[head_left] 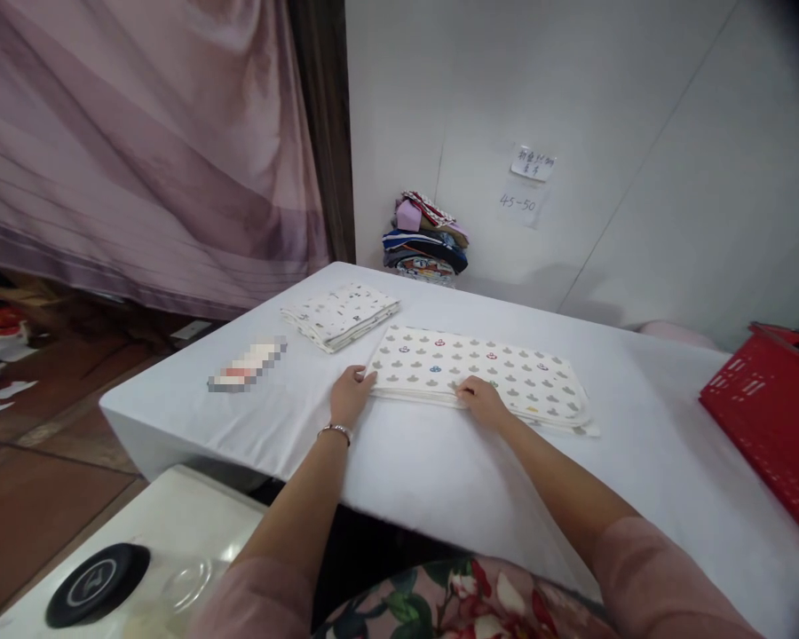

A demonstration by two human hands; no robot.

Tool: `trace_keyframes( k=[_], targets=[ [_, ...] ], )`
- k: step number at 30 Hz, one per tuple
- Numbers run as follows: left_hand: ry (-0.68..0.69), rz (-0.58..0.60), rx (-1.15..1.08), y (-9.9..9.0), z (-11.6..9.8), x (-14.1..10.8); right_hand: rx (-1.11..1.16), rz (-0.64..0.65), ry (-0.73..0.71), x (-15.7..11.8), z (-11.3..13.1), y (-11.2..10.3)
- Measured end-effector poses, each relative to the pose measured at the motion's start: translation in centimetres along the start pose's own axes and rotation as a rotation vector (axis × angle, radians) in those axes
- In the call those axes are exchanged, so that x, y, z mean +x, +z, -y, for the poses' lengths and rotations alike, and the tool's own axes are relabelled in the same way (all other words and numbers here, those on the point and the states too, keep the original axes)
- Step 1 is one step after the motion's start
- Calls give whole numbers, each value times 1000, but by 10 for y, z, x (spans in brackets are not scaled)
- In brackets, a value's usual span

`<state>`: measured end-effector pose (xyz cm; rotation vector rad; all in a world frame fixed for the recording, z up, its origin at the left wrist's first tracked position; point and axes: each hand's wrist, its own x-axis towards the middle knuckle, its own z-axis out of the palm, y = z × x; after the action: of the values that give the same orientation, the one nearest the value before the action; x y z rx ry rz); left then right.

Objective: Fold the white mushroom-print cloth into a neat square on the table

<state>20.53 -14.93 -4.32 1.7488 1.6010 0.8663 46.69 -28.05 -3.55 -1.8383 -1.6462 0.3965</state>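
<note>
We see a pink curtain (153, 151) at far left, then a small blurred item (248, 366) and a folded cloth (343, 315) on the white table (432, 470). Our left hand (352, 395) touches the left end of a grey-printed cloth (466, 366), folded long on the table before us; we cannot tell whether its fingers pinch. Behind sits a clothes pile (426, 238). Our right hand (485, 401) bunches its fingers at the near edge, grip unclear, and a red basket (765, 417) stands far right
</note>
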Motion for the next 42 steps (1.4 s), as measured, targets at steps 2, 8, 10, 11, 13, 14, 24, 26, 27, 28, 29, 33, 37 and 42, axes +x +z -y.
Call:
trace_keyframes(
  k=[2,8,10,11,13,14,24,26,27,28,29,33,37,42],
  targets=[
    [5,-5,2,0,0,0,-30,-4,-42,-4,2,0],
    [9,-4,6,0,0,0,-121,28,-128,-10,7,-3],
    [6,-7,7,1,1,0,-141,51,-124,-8,9,-3],
    [5,-9,9,1,1,0,-152,63,-122,-6,11,-3],
    [7,-15,13,2,2,1,-176,86,-123,-2,17,-2],
    [8,-15,13,2,2,1,-187,94,-123,1,20,-1],
    [25,-9,-1,3,4,0,-160,60,-183,10,26,17],
    [19,-13,0,3,3,0,-173,54,-208,9,22,19],
    [17,-13,-1,3,3,0,-180,52,-223,8,21,19],
    [14,-11,-3,2,3,0,-185,49,-237,7,20,19],
    [11,-10,-5,2,3,0,-188,49,-252,7,19,19],
    [12,-14,0,2,2,0,-197,79,-262,8,22,17],
    [12,-18,10,3,3,0,-241,107,-237,15,28,19],
    [11,-13,7,4,5,1,-257,103,-276,19,31,24]
  ],
)
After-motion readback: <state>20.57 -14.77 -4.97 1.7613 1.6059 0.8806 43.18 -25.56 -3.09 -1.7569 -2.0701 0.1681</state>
